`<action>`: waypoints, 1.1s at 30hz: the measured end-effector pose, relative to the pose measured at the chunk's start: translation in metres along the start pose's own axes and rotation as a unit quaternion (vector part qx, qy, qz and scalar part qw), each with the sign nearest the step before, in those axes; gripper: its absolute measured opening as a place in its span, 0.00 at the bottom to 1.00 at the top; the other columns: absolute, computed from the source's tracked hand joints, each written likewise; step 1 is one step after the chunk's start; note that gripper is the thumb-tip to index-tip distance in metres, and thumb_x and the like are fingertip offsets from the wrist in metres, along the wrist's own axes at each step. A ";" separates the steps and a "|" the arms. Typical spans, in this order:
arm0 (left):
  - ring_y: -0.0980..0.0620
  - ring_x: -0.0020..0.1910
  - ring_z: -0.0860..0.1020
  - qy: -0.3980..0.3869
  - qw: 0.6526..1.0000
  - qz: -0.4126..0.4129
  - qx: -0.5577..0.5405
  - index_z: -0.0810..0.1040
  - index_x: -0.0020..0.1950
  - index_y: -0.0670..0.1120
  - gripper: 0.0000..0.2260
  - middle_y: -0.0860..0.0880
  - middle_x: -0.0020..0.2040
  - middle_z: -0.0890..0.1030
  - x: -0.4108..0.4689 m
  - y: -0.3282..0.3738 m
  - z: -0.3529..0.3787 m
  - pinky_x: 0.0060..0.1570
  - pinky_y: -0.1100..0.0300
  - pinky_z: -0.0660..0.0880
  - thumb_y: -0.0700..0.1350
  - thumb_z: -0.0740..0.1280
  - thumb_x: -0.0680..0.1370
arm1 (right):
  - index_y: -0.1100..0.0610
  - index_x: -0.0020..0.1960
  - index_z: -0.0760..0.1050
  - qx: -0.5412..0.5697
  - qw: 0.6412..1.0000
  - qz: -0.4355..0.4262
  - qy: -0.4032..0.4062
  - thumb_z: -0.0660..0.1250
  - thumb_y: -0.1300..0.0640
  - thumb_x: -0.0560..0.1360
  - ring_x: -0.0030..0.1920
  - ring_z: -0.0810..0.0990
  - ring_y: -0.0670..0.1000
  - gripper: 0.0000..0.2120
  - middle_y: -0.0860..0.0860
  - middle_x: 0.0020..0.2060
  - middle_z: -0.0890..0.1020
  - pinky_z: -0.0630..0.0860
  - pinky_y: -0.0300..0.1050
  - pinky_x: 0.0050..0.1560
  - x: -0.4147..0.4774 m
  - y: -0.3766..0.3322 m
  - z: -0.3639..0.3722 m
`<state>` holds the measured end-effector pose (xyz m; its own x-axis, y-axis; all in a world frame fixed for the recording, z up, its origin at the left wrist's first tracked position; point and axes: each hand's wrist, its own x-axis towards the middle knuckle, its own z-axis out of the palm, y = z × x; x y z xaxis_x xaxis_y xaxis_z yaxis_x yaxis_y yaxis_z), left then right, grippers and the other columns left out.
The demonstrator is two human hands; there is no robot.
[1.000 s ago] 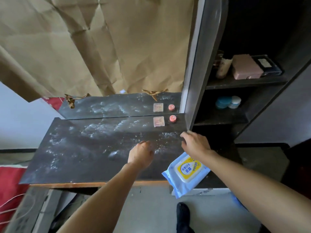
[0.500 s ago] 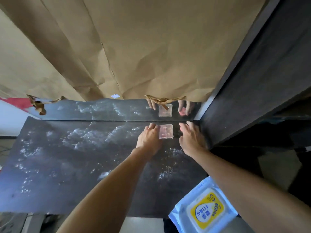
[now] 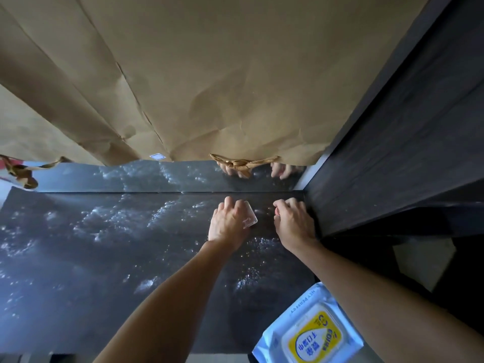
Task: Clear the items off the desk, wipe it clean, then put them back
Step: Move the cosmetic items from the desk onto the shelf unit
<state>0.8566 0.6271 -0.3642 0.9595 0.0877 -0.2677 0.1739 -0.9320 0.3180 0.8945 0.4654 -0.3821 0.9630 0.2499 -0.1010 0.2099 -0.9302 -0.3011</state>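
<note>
The fingers (image 3: pixel 231 205) of the left hand (image 3: pixel 227 225) are curled round a clear square box (image 3: pixel 249 218), held tilted near the back of the bench (image 3: pixel 104 271). The fingers (image 3: pixel 282 205) of the right hand (image 3: pixel 294 222) are curled down in the back right corner; whether anything is held there cannot be told. That corner is closed in by a dark cabinet wall (image 3: pixel 392 158) and a mirror strip (image 3: pixel 131 176). Open dusty surface is left on the left side. A wipes pack (image 3: pixel 311 334) is seen at the front edge.

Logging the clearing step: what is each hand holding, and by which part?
The left hand grips the clear square case by one edge. The right hand is curled; whether it holds anything is hidden.
</note>
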 end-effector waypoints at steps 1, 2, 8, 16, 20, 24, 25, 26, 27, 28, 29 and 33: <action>0.44 0.58 0.72 0.006 1.000 -0.005 -0.016 0.69 0.67 0.48 0.25 0.45 0.59 0.71 -0.007 0.000 -0.003 0.59 0.54 0.68 0.48 0.71 0.72 | 0.53 0.56 0.74 0.007 1.000 -0.004 0.001 0.66 0.57 0.74 0.52 0.73 0.57 0.11 0.53 0.50 0.76 0.73 0.50 0.43 -0.005 -0.001 -0.002; 0.44 0.58 0.72 0.014 1.000 -0.008 -0.025 0.70 0.67 0.48 0.25 0.45 0.59 0.72 -0.016 -0.001 -0.007 0.59 0.54 0.68 0.50 0.71 0.72 | 0.53 0.58 0.74 0.019 1.000 -0.010 0.004 0.66 0.56 0.74 0.52 0.74 0.57 0.12 0.53 0.50 0.76 0.73 0.50 0.44 -0.012 -0.002 -0.006; 0.45 0.60 0.72 0.043 0.999 -0.014 0.011 0.72 0.66 0.49 0.25 0.47 0.60 0.75 -0.082 0.001 -0.019 0.59 0.55 0.66 0.53 0.70 0.70 | 0.54 0.56 0.75 0.093 0.994 -0.032 0.043 0.66 0.52 0.73 0.45 0.80 0.59 0.12 0.54 0.45 0.79 0.76 0.51 0.39 -0.080 0.006 -0.029; 0.43 0.54 0.74 0.059 0.995 0.080 -0.010 0.77 0.61 0.46 0.25 0.45 0.53 0.78 -0.151 0.081 -0.026 0.57 0.55 0.70 0.52 0.71 0.66 | 0.55 0.56 0.76 0.087 0.991 0.050 0.091 0.68 0.53 0.72 0.45 0.81 0.60 0.13 0.55 0.46 0.79 0.75 0.50 0.40 -0.166 0.075 -0.100; 0.42 0.53 0.74 0.073 0.986 0.145 -0.036 0.77 0.57 0.42 0.19 0.43 0.52 0.76 -0.155 0.139 -0.025 0.56 0.54 0.69 0.49 0.69 0.69 | 0.58 0.55 0.75 0.071 0.985 0.074 0.141 0.70 0.56 0.71 0.44 0.81 0.61 0.14 0.56 0.46 0.80 0.73 0.48 0.38 -0.178 0.119 -0.141; 0.42 0.56 0.72 0.064 0.982 0.177 -0.016 0.72 0.62 0.43 0.20 0.43 0.56 0.73 -0.141 0.193 -0.028 0.58 0.54 0.69 0.47 0.66 0.72 | 0.57 0.57 0.74 0.057 0.985 0.085 0.135 0.69 0.55 0.72 0.48 0.80 0.60 0.15 0.56 0.49 0.79 0.73 0.49 0.43 -0.166 0.156 -0.169; 0.42 0.57 0.72 0.060 0.982 0.178 -0.007 0.70 0.64 0.43 0.20 0.43 0.56 0.73 -0.133 0.205 -0.028 0.58 0.53 0.68 0.46 0.66 0.73 | 0.56 0.57 0.75 0.059 0.986 0.084 0.134 0.69 0.55 0.72 0.48 0.80 0.60 0.15 0.56 0.50 0.79 0.74 0.49 0.43 -0.160 0.164 -0.173; 0.42 0.57 0.72 0.057 0.983 0.177 0.003 0.69 0.66 0.43 0.22 0.42 0.57 0.73 -0.124 0.216 -0.028 0.59 0.53 0.68 0.46 0.66 0.73 | 0.56 0.57 0.75 0.059 0.986 0.081 0.132 0.70 0.56 0.72 0.48 0.79 0.60 0.15 0.56 0.50 0.78 0.74 0.50 0.44 -0.153 0.171 -0.175; 0.41 0.58 0.72 0.055 0.983 0.173 0.014 0.68 0.67 0.43 0.23 0.42 0.58 0.72 -0.114 0.226 -0.027 0.59 0.52 0.68 0.45 0.66 0.74 | 0.55 0.57 0.75 0.058 0.987 0.077 0.131 0.70 0.56 0.71 0.48 0.79 0.60 0.15 0.56 0.50 0.77 0.74 0.50 0.43 -0.145 0.177 -0.177; 0.41 0.58 0.71 0.050 0.984 0.167 0.024 0.67 0.68 0.44 0.23 0.41 0.59 0.72 -0.102 0.236 -0.026 0.59 0.52 0.68 0.45 0.66 0.74 | 0.55 0.57 0.75 0.054 0.988 0.070 0.128 0.69 0.56 0.71 0.47 0.80 0.60 0.15 0.56 0.50 0.77 0.75 0.50 0.43 -0.136 0.184 -0.178; 0.40 0.59 0.71 0.044 0.986 0.158 0.031 0.66 0.69 0.44 0.24 0.41 0.60 0.71 -0.090 0.244 -0.023 0.59 0.52 0.68 0.45 0.66 0.74 | 0.54 0.57 0.75 0.048 0.989 0.062 0.122 0.69 0.56 0.71 0.47 0.80 0.60 0.14 0.56 0.50 0.77 0.76 0.50 0.43 -0.127 0.190 -0.178; 0.40 0.61 0.72 0.023 0.994 0.103 0.026 0.65 0.70 0.47 0.24 0.42 0.64 0.70 -0.046 0.259 -0.009 0.58 0.49 0.71 0.46 0.65 0.75 | 0.52 0.61 0.72 0.036 0.996 0.030 0.082 0.67 0.54 0.74 0.50 0.80 0.56 0.17 0.54 0.51 0.78 0.73 0.46 0.44 -0.092 0.206 -0.172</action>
<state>0.8596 0.3847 -0.2616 0.9828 -0.0931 -0.1596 -0.0390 -0.9488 0.3135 0.8784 0.2045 -0.2720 0.9892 0.1422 0.0348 0.1450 -0.9191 -0.3664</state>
